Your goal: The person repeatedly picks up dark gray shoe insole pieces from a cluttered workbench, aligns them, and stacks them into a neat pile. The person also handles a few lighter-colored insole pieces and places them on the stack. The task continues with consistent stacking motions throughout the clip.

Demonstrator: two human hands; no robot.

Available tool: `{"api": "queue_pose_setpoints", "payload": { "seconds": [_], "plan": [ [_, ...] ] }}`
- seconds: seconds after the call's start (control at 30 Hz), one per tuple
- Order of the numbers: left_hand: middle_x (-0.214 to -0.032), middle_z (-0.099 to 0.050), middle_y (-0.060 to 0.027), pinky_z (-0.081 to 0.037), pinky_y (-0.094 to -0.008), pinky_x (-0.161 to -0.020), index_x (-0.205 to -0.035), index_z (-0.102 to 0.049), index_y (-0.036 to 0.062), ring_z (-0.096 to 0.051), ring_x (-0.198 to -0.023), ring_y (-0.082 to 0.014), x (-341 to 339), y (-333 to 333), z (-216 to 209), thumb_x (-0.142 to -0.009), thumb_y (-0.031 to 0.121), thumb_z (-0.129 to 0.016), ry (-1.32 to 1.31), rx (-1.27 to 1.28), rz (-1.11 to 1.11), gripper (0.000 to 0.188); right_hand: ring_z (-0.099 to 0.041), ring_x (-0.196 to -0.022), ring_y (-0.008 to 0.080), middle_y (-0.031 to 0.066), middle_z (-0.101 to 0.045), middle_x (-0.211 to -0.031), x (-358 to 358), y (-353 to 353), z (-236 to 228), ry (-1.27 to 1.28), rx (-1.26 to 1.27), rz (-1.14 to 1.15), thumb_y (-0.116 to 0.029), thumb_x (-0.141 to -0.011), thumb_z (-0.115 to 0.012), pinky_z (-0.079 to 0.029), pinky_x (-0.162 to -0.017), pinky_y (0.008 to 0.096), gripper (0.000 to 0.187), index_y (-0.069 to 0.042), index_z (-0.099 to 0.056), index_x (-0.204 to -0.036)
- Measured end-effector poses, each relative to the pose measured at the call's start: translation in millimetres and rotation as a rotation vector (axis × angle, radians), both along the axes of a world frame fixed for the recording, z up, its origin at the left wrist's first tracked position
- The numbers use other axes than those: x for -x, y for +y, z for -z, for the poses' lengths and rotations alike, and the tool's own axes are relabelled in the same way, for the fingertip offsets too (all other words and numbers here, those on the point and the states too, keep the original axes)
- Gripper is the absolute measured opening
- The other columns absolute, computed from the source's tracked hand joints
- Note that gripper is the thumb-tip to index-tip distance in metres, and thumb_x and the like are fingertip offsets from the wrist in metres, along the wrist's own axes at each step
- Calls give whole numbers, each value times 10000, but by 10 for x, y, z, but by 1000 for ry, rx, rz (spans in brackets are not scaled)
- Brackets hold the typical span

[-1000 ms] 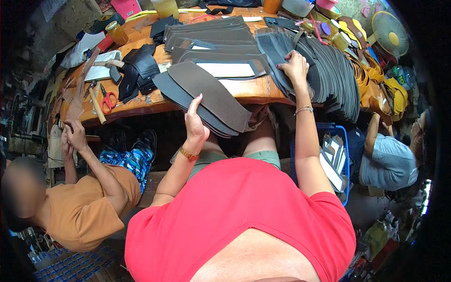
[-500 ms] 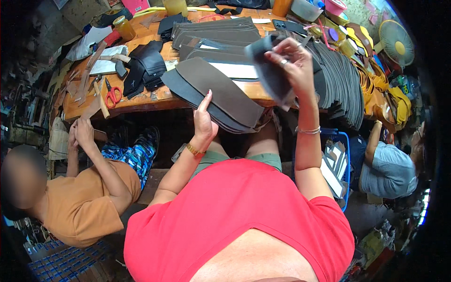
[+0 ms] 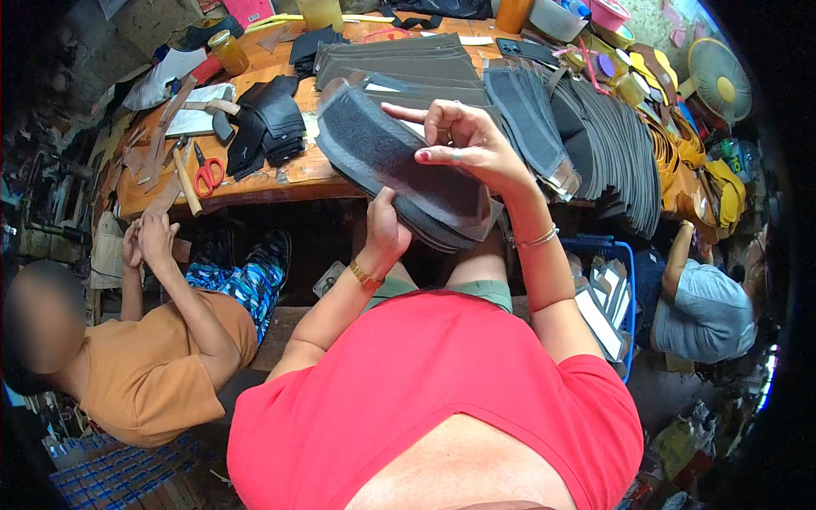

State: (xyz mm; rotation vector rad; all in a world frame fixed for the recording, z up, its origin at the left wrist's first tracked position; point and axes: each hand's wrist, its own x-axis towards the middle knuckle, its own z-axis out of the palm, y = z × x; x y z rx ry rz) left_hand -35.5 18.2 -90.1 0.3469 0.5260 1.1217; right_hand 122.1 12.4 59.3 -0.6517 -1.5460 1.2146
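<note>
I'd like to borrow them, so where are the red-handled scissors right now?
In the head view the red-handled scissors lie at the left end of the wooden workbench, beside a hammer and left of the black leather pieces.

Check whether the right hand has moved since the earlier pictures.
Yes. The right hand has left the fanned grey pieces on the wooden table and come leftward, over the dark stack.

dark grey felt pieces [image 3: 399, 174] | stacked, fanned | tilted, lifted above table edge
</note>
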Motion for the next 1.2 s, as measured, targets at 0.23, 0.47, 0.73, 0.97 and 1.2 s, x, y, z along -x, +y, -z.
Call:
{"api": "queue_pose_setpoints", "payload": {
  "seconds": [0.23,0.47,0.73,0.97,1.2],
  "plan": [
    [-1276,-612,-123,-412,-427,-1072,-1287,-545,4,-580,-1176,-262,58,-67,-340,-1009,181,-505,-15,-39,-14,332,-576,-705,59,55,-674,-841,-169,15,762,-205,233,413,-146,-776,-834,-424,-598,201,261,-71,-584,-768],
    [-1302,-605,-112,-412,-427,-1071,-1310,-540,17,-578,-1189,-266,74,-35,-350,-1007,263,-523,-8,-98,22,391,-503,-606,12,-43,-619,-683,-247,57,451,-475,45,468,-149,-752,-854,-376,-540,205,245,-56,-627,-741],
    [-1277,-607,-118,-451,-428,-1027,-1311,-541,25,-587,-1163,-270,503,420,-447,-999,363,-537,155,-155,-243,460,-598,-660,123,30,-626,-696,-456,483,309,-794,-261,432,-113,-763,-805,-461,-602,291,197,-29,-640,-833],
    [-1272,-607,-131,-437,-381,-1021,-1291,-554,-35,-566,-1161,-233,810,581,-425,-1050,373,-380,220,-213,-397,504,-624,-1018,282,73,-665,-1026,-618,906,972,-1086,-468,691,-232,-734,-789,-457,-876,404,314,-135,-674,-1010],
    [-1276,-603,-132,-438,-373,-1027,-1323,-525,-42,-568,-1168,-222,787,522,-385,-1051,358,-370,300,-259,-351,507,-259,-1470,312,90,-306,-1581,-168,412,1215,-1181,-523,754,-483,-843,-664,-130,-1144,618,692,-333,-436,-1479]
  ]
}}
